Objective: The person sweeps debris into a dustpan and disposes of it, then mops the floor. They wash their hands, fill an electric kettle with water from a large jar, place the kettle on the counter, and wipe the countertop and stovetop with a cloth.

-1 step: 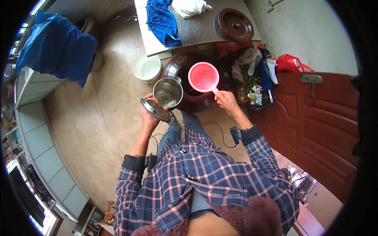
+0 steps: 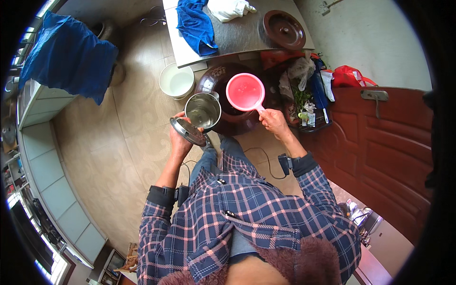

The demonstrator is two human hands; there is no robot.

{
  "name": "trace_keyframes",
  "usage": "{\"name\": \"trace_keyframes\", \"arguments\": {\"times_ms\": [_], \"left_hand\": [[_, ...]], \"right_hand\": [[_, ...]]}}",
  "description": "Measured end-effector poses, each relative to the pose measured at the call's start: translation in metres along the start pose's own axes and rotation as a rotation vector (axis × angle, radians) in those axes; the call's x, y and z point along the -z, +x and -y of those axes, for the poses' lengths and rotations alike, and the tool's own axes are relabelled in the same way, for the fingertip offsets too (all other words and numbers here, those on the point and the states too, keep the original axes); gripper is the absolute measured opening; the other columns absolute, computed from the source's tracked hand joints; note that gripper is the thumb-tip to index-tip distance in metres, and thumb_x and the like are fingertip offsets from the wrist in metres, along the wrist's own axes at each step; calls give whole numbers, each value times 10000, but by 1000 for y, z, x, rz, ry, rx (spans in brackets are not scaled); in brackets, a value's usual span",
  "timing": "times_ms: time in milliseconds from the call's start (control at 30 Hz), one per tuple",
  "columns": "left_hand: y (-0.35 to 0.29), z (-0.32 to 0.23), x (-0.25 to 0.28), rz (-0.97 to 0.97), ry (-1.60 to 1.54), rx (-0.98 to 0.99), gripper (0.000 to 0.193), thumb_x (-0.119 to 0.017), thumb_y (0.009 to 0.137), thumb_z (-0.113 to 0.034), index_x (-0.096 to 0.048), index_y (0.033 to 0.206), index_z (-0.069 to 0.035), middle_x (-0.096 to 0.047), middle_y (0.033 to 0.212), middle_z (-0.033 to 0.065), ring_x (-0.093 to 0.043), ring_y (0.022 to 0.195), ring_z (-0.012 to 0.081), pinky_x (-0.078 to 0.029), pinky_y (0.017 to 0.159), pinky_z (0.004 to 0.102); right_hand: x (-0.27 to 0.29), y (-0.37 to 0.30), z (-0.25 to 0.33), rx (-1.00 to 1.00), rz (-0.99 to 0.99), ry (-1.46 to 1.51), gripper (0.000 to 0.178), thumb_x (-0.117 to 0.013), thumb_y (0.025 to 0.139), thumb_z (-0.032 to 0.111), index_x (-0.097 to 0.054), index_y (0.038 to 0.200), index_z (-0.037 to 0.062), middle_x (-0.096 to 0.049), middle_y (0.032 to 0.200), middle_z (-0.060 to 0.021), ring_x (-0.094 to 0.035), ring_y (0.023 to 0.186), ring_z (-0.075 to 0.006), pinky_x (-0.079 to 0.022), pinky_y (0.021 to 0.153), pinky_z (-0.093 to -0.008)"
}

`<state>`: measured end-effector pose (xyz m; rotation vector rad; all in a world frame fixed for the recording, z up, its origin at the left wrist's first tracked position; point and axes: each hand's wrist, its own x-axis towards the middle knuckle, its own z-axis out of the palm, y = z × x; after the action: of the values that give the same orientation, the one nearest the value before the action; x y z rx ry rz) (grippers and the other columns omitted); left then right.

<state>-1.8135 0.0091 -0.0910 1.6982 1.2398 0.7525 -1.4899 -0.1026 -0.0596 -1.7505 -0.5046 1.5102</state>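
on the grey-topped table (image 2: 242,39) we see a blue cloth (image 2: 195,28) and, beside it, a crumpled white cloth (image 2: 229,8). to our left, a large blue sheet (image 2: 66,57) spreads out near the pale cabinets (image 2: 52,171) along the tan tiled floor (image 2: 104,137). to our right, we have a red bag (image 2: 350,76) just beyond a red-brown panelled door (image 2: 380,142), with a translucent plastic bag (image 2: 304,68) and leafy greens (image 2: 301,97) nearby.

Looks like somebody's home kitchen tbh: big brown glazed jar (image 2: 237,125), leafy greens (image 2: 301,99) near a panelled red-brown door (image 2: 380,147), pale cabinets (image 2: 51,178) along the tiled floor (image 2: 114,161).
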Motion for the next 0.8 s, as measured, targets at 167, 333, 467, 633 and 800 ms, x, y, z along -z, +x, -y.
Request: {"name": "trace_keyframes", "arguments": {"times_ms": [167,333,467,633,800], "left_hand": [[8,-11,3,8,-37,34,631,-891,542,-207,-520,1016,-18,-565,884,40,-581,847,171,-477,781,312],[11,-26,6,-2,-109,27,767,-896,544,-189,-468,1153,-3,-553,866,13,-567,804,130,-477,754,274],[9,-32,10,19,-179,99,683,-891,563,-192,-496,1087,-1,-543,1011,72,-566,894,162,-485,775,307],[6,-35,14,13,-239,53,688,-881,590,-183,-492,1130,-7,-550,1078,92,-574,950,163,-496,797,314],[6,-33,15,-16,-292,20,745,-892,567,-178,-473,1163,-21,-549,974,45,-565,878,142,-495,765,297]], "right_hand": [[-26,-38,61,254,-94,-358,297,-648,841,287,-606,714,22,-523,568,-19,-456,525,-93,-371,488,-268],[-56,-59,96,475,-202,-702,268,-640,830,255,-579,712,23,-549,576,-138,-546,511,-270,-409,486,-371],[-75,-68,108,573,-274,-900,261,-643,812,258,-552,701,40,-588,610,-154,-580,567,-365,-432,489,-425],[-84,-72,114,709,-342,-1118,232,-644,804,259,-537,732,66,-588,608,-124,-588,547,-341,-449,478,-431],[-88,-74,119,800,-357,-1247,210,-637,809,242,-521,753,76,-578,598,-104,-583,519,-310,-451,457,-414]]}}
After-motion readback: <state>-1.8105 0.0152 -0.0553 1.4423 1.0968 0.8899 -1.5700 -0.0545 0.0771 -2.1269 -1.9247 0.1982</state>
